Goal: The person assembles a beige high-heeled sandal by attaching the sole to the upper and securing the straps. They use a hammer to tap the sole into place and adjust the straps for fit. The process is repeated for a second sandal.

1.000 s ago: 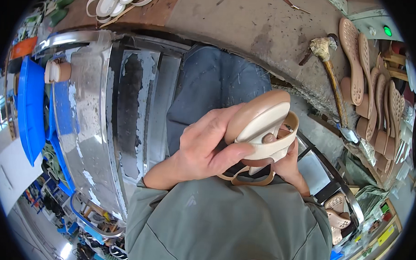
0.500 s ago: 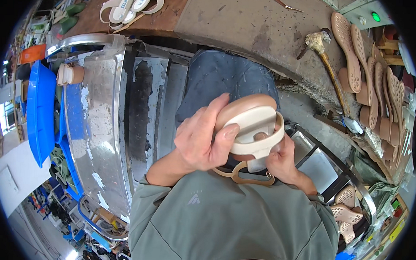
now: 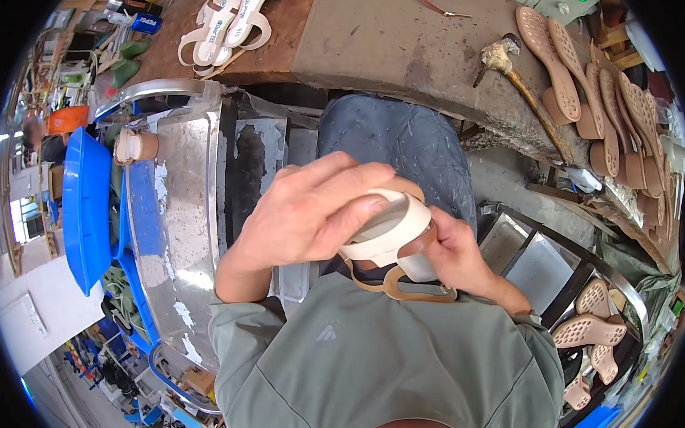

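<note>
Sandal (image 3: 384, 248), cream-strapped, gripped between 2 hands in front of the grey-green shirt (image 3: 398, 359).
Left hand (image 3: 312, 209) is partly closed, its fingers curved over the sandal's upper end and its thumb against the cream strap; right hand (image 3: 462, 252) is bent closed around the opposite side, its fingertips mostly hidden. A tan strap loop (image 3: 422, 297) hangs below, by the shirt. Beyond the dark-clad lap (image 3: 398, 140), a hammer (image 3: 539, 104) lies on the brown surface (image 3: 386, 42), with beige soles (image 3: 548, 59) to its right and 2 cream sandals (image 3: 240, 22) at the far left. More perforated soles (image 3: 591, 328) sit in the rack at lower right.
</note>
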The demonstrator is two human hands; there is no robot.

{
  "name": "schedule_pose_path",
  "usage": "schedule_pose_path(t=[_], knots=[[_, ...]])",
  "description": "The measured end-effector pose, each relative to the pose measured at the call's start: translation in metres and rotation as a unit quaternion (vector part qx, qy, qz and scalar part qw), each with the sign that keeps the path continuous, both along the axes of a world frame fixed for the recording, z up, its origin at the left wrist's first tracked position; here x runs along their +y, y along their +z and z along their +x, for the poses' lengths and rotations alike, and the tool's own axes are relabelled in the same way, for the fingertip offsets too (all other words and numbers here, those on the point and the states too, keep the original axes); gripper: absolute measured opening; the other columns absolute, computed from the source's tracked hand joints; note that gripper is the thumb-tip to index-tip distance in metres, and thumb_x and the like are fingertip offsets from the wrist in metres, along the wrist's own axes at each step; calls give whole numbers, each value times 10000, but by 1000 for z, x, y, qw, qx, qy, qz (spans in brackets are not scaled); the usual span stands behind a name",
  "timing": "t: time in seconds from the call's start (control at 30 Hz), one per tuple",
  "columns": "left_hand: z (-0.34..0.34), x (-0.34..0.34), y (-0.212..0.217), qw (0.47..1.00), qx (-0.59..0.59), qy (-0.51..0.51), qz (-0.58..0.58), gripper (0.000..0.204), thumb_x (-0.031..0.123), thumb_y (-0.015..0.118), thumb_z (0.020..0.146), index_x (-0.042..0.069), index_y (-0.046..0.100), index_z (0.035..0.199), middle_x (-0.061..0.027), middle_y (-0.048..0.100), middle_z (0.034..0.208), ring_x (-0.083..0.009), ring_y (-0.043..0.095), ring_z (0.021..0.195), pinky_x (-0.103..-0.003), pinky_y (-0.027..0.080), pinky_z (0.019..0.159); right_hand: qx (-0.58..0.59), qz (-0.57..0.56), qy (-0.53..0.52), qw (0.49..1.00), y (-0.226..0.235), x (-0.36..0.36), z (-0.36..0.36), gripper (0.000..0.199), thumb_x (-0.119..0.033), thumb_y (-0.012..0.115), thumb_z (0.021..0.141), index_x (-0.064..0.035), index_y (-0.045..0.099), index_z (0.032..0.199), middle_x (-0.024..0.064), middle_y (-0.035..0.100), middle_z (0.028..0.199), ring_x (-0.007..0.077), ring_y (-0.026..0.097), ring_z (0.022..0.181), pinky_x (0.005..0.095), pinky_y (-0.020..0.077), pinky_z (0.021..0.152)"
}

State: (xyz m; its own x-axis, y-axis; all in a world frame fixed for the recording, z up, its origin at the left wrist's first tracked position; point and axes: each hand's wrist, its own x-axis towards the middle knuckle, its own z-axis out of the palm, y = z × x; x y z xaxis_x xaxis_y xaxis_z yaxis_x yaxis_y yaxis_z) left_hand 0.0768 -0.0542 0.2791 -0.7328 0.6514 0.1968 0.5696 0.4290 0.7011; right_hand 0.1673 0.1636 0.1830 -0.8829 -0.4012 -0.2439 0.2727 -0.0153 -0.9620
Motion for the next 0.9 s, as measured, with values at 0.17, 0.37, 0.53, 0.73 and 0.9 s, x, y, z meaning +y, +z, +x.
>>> schedule_pose_path(t=[0.17,0.37,0.53,0.73,0.9], knots=[[7,-15,-23,950,52,225,210,249,95,569,851,-49,592,1053,-136,633,907,-176,605,825,-292,480,726,-48,-277,-47,958,-8,55,-13,292,-199,606,883,16,585,1080,125,605,1108,206,577,1028,317,470,842],[39,-2,-134,869,-127,164,449,548,523,462,893,-19,492,970,-150,559,884,-169,544,744,-289,429,683,60,-182,-161,968,48,79,-79,266,-150,644,859,7,596,1069,57,656,939,118,626,841,248,509,732],[-6,67,-132,596,-543,126,578,930,763,239,814,-3,403,1315,-180,545,1214,-284,555,1066,-380,432,928,77,-28,143,986,36,66,-109,204,-178,663,852,-6,636,958,-7,630,813,53,548,745,239,461,684],[11,62,-158,638,-565,115,510,681,577,295,926,1,414,1270,-180,547,1187,-269,550,1077,-379,427,941,70,47,27,996,-4,49,-62,415,-227,726,788,-12,555,1099,70,581,993,146,542,943,295,439,826],[29,67,-132,676,-512,156,507,548,490,319,947,13,466,1174,-182,544,1125,-276,559,1034,-388,450,901,283,167,-123,936,-15,31,-22,843,-291,887,516,-9,465,1189,154,533,1061,313,545,974,376,455,834]])
